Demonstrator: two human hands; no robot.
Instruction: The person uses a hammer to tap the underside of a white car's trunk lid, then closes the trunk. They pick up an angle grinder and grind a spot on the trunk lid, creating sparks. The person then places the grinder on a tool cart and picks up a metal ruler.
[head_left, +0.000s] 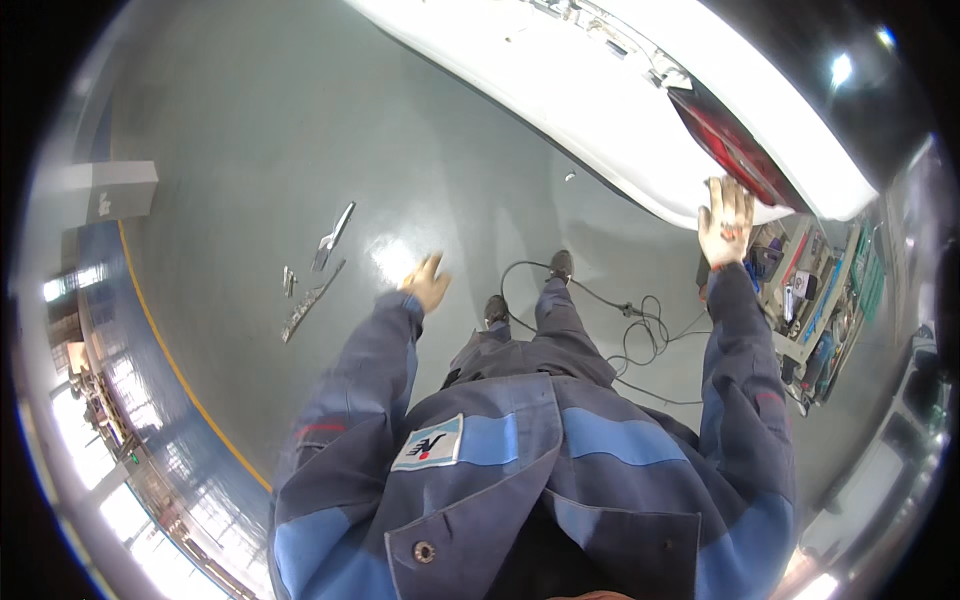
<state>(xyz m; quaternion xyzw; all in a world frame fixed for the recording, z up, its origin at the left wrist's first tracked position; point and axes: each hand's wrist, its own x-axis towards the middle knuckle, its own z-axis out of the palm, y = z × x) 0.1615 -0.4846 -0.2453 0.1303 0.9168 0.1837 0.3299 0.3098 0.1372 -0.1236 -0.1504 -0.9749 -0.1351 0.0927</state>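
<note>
My left hand [426,283] hangs over the floor with its fingers apart and holds nothing. At the upper right, my right hand [727,222] lies with fingers extended at the lower edge of a large white vehicle panel [590,110], just below a red tail light [735,150]; whether it presses on either is hard to tell. Exposed fittings and wiring [610,45] show along the top of the white bodywork. My two feet, in dark shoes [560,265], stand on the floor below.
A tool cart [800,347] full of items stands right, beside a looped black cable [645,320]. Metal strips [312,300] and a tool [335,228] lie on the grey floor [250,120] left. A pale box [130,188] sits near a yellow line [180,370]. Another vehicle [880,450] is far right.
</note>
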